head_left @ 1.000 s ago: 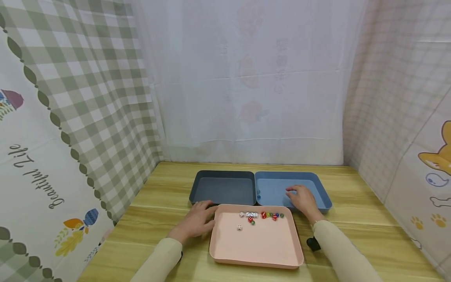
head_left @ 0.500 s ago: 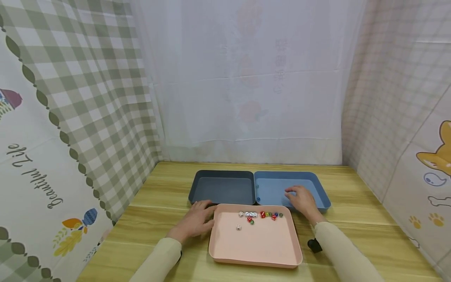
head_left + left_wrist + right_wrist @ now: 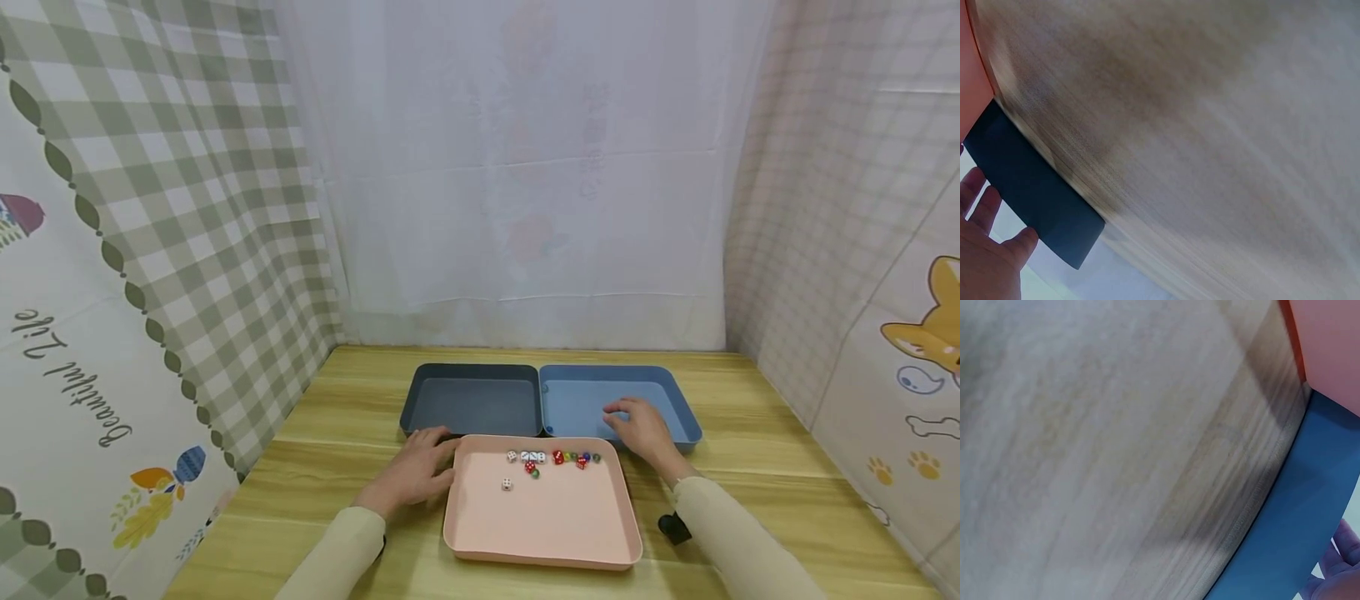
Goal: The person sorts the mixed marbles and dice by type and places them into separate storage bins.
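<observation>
My right hand (image 3: 641,432) hovers over the front part of the blue tray (image 3: 675,392), fingers loosely bent, with no object showing between them. Two small blue marbles lie along that tray's left wall, a rear marble (image 3: 545,388) and a front marble (image 3: 549,428). My left hand (image 3: 411,473) rests beside the left rim of the pink tray (image 3: 543,525), fingers spread towards the dark tray's front corner. Inside the pink tray, white dice (image 3: 533,457), red dice (image 3: 558,457) and several coloured marbles (image 3: 587,457) sit along the far side. A single white die (image 3: 507,484) lies nearer the middle.
The dark grey tray (image 3: 474,406) stands left of the blue one, touching it. A black object (image 3: 674,528) shows by the right sleeve. Wood-grain tabletop (image 3: 780,467) surrounds the trays, with cloth hangings (image 3: 525,208) behind and at both sides.
The two blue marbles have rolled apart along the blue tray's left wall, one backward, one forward. Both hands have stayed nearly in place; the view has shifted slightly.
</observation>
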`<state>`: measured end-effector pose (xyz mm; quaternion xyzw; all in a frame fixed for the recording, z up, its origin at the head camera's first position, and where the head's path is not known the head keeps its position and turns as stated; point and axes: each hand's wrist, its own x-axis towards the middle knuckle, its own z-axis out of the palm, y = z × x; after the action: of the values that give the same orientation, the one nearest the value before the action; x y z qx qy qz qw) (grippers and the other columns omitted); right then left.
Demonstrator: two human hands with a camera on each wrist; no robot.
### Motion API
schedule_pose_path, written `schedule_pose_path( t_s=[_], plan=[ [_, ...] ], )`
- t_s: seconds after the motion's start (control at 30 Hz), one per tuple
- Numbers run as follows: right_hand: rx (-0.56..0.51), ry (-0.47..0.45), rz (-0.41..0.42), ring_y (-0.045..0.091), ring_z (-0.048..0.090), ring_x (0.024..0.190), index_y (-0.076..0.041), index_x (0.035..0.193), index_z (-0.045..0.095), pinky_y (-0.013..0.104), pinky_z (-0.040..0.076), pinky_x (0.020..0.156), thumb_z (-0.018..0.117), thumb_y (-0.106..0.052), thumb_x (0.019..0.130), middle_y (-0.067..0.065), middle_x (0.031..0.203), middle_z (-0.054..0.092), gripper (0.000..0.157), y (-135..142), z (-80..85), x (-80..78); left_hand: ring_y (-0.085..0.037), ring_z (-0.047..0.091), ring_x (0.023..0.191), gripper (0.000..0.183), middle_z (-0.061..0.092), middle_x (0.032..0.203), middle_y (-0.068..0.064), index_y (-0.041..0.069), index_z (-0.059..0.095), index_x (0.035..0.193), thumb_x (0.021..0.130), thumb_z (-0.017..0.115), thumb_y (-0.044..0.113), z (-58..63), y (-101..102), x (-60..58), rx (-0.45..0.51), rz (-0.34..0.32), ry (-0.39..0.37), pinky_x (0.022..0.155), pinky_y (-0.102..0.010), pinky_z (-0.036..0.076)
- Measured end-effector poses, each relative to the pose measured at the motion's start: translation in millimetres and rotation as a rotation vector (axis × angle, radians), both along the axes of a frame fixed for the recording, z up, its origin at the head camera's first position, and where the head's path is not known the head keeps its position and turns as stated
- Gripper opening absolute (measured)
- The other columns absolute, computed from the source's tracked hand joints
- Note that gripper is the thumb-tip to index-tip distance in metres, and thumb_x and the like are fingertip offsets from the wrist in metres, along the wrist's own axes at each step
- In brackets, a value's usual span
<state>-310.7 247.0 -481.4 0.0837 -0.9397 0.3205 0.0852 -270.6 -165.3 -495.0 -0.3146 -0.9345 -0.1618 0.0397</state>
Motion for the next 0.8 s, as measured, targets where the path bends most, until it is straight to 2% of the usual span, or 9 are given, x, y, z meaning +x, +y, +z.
schedule_pose_path(
  t_s=[0.3,0.63,0.8],
  plan=[
    [-0.024,-0.017,0.025,0.053,0.039,0.130,0.002,0.116,0.071,0.066,0.036,0.101,0.063,-0.015,0.098,0.034,0.139,0.047,0.026,0.4,2.0,4.7,-0.039,0.038,0.135,0.048,0.044,0.144,-0.021,0.010,0.054,0.143,0.098,0.054,0.026,0.3,-0.3,-0.2,-0.006,0.003,-0.009,0.110,-0.065,0.024],
    [-0.021,0.027,0.059,0.054,0.040,0.129,0.000,0.112,0.073,0.066,0.038,0.099,0.065,-0.014,0.096,0.033,0.138,0.048,0.022,-0.7,1.6,13.7,-0.040,0.039,0.135,0.048,0.046,0.143,-0.021,0.009,0.054,0.142,0.097,0.054,0.026,0.5,0.0,-0.4,-0.007,-0.002,0.005,0.110,-0.065,0.025],
    [-0.006,0.040,0.101,0.055,0.041,0.128,-0.001,0.109,0.073,0.066,0.040,0.097,0.066,-0.013,0.096,0.033,0.137,0.049,0.020,-4.3,1.5,22.3,-0.040,0.039,0.134,0.048,0.046,0.143,-0.021,0.009,0.054,0.142,0.097,0.054,0.026,0.8,0.5,0.0,-0.002,-0.003,0.006,0.110,-0.065,0.025]
  ],
)
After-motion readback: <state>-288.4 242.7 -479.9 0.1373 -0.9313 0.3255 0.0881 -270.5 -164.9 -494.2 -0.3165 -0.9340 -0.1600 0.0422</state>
